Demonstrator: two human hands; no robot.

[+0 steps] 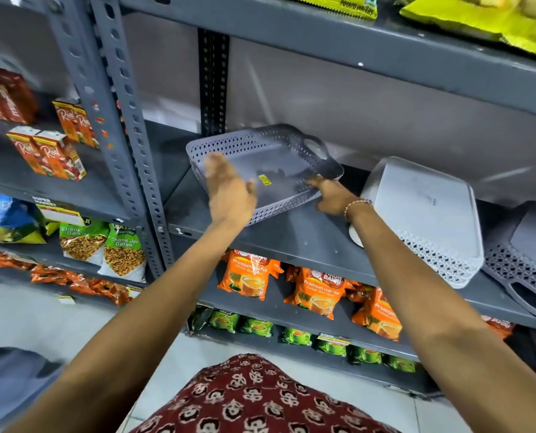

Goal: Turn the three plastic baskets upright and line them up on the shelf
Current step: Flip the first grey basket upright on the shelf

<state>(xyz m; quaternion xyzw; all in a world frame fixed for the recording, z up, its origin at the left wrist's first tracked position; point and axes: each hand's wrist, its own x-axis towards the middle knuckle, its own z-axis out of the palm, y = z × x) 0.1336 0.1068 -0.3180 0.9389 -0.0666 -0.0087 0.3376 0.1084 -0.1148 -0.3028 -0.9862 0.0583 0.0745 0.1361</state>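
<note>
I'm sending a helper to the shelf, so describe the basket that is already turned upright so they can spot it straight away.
Find the grey metal shelf above the orange tea packets. Three plastic baskets sit on it; take the leftmost grey basket, between the person's hands. Unlike the white basket and dark grey basket lying bottom-up, its open side faces up, showing a yellow sticker inside.

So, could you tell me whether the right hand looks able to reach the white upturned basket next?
Probably yes: the right hand is beside the white upturned basket on the same shelf, with nothing between them.

Bare forearms, no sleeves; a thin beaded bracelet at the right wrist; maroon garment with pale motifs.
</note>
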